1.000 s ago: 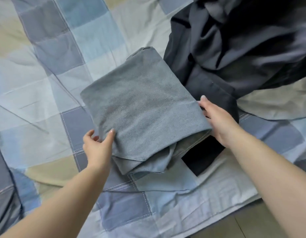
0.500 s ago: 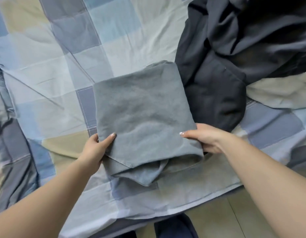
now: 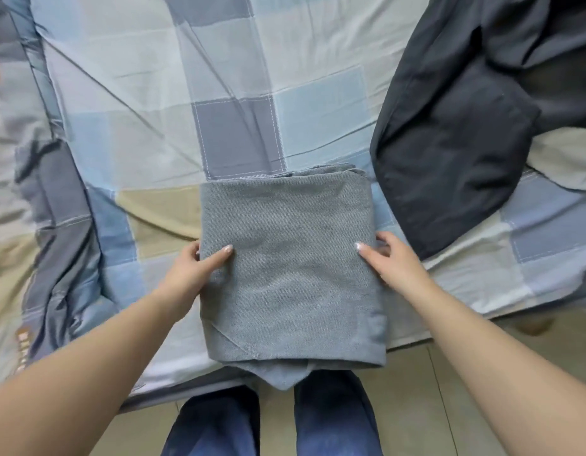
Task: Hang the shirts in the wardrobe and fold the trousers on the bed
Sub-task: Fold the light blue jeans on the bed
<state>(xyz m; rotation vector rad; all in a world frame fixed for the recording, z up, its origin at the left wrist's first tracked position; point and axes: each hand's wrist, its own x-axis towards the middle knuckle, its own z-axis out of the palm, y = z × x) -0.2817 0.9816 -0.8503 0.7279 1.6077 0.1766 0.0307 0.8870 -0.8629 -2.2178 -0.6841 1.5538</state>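
On the bed (image 3: 232, 77), both hands (image 3: 193, 268) (image 3: 392, 261) grip folded grey trousers (image 3: 288, 268).

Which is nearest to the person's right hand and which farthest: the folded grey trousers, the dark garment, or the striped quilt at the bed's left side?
From the right hand:
1. Folded grey trousers, gripped at their right edge by its fingers.
2. Dark garment, heaped up and to the right.
3. Striped quilt, along the far left of the bed.

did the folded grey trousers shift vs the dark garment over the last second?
Yes. The folded grey trousers lay on the dark garment; now they sit apart from it, moved left toward the bed's near edge, gripped by left hand and right hand.
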